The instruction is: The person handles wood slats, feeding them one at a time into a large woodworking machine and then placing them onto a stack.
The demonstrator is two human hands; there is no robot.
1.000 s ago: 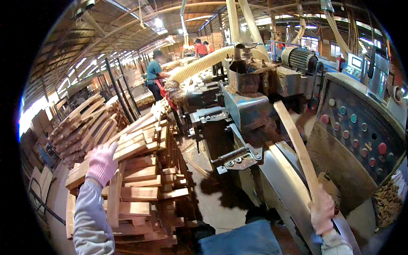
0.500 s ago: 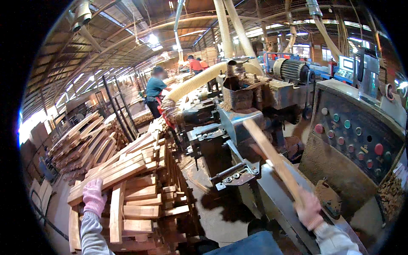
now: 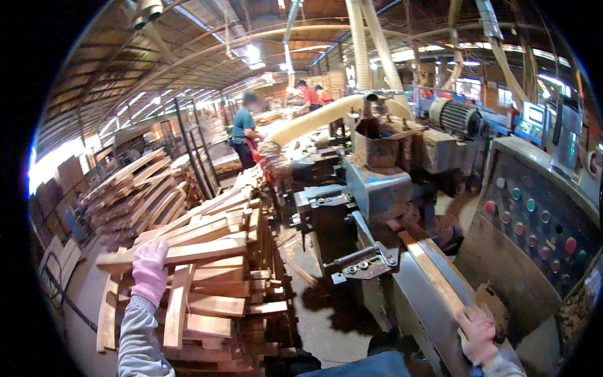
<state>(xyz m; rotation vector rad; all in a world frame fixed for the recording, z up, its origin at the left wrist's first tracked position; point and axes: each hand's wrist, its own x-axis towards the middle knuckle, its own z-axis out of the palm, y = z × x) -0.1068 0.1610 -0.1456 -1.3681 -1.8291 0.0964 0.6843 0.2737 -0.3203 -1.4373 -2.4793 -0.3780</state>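
Right hand (image 3: 478, 334): closed on the near end of the wooden strip (image 3: 432, 271), seemingly steadying it from behind!
Wooden strip: stretching ahead of that grip, flat along the metal bed (image 3: 418, 300), far end at the machine housing (image 3: 378, 187), apparently kept in line.
Left hand (image 3: 149, 269): gripping the top board (image 3: 204, 250) near one end, likely for control.
Lumber stack (image 3: 217, 306): beneath that grip, within easy reach.

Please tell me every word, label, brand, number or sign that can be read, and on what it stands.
No text is readable.
Control panel: any markings are too small and blurred.
Small screen: too small and blurred.
Wooden board at the right hand: none visible.
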